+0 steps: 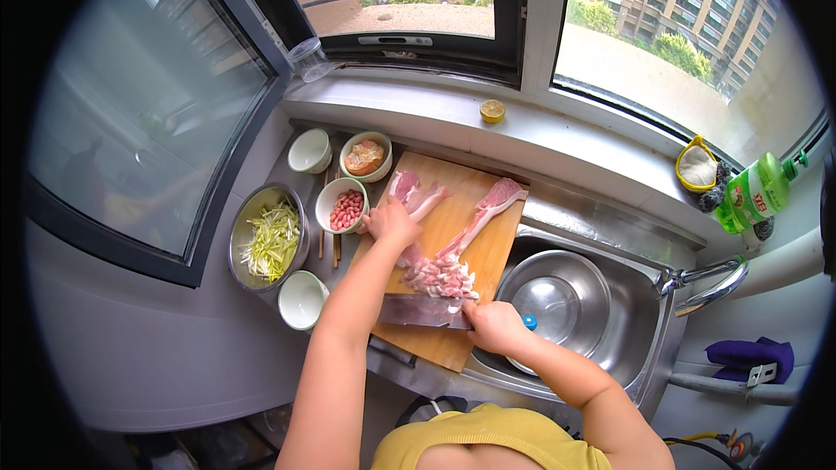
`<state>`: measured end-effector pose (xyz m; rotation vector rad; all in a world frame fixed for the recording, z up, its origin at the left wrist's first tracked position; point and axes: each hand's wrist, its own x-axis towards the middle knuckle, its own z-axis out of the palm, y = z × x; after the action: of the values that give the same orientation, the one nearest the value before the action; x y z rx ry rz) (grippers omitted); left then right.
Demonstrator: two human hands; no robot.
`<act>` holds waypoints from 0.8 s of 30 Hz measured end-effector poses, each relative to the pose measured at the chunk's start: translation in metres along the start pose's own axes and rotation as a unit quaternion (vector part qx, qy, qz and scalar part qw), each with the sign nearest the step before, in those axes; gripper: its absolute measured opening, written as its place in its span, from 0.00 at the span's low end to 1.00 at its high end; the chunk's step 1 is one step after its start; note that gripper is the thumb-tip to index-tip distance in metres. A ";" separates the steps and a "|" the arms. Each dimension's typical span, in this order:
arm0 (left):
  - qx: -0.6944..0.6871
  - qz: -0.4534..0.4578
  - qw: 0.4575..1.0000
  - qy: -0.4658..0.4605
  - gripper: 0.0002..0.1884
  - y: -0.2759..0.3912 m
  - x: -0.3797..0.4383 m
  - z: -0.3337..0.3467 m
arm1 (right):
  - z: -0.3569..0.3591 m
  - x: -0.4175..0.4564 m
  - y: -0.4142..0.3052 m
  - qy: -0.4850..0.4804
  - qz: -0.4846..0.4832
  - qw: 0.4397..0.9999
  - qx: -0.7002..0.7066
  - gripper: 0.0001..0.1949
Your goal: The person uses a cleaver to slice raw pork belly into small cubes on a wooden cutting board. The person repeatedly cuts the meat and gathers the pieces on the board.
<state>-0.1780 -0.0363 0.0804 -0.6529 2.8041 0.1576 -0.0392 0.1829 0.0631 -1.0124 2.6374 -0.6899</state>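
Observation:
My right hand (pixel 498 328) grips the handle of a cleaver (pixel 418 311), whose broad blade lies across the lower part of a wooden cutting board (pixel 439 347). Just beyond the blade is a heap of chopped raw meat (pixel 445 276). My left hand (pixel 393 227) is over the board's left side, at a slice of raw meat (pixel 426 198) and close to a bowl of peanuts (pixel 346 209); its fingertips are partly hidden. Another long slice with a fatty edge (pixel 486 212) runs from the heap toward the board's far right corner.
Left of the board stand a metal bowl of cut yellow-green vegetables (pixel 269 241), white bowls (pixel 309 151) and chopsticks (pixel 336 251). Another bowl (pixel 366 156) holds food. Right is a sink (pixel 637 339) with a metal basin (pixel 555 294) and faucet (pixel 712 284). A window sash (pixel 150 111) juts in.

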 end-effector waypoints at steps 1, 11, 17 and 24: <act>0.003 0.020 0.999 0.031 0.38 -0.001 0.002 0.003 | 0.001 0.000 0.001 0.000 -0.004 1.000 0.000 0.09; -0.112 0.178 0.955 0.210 0.21 -0.009 0.031 0.031 | -0.007 0.004 0.001 -0.041 0.022 0.999 0.009 0.09; -0.237 0.153 0.944 0.169 0.15 -0.028 0.038 0.015 | -0.030 0.020 0.008 -0.114 0.048 0.992 -0.023 0.10; -0.328 0.151 0.925 0.116 0.13 -0.038 0.023 -0.004 | -0.030 0.015 0.005 -0.094 0.065 0.993 -0.040 0.10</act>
<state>-0.1819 -0.0809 0.0760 -0.3664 3.0472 1.1862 -0.0648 0.1863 0.0857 -0.8702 2.5556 -0.4402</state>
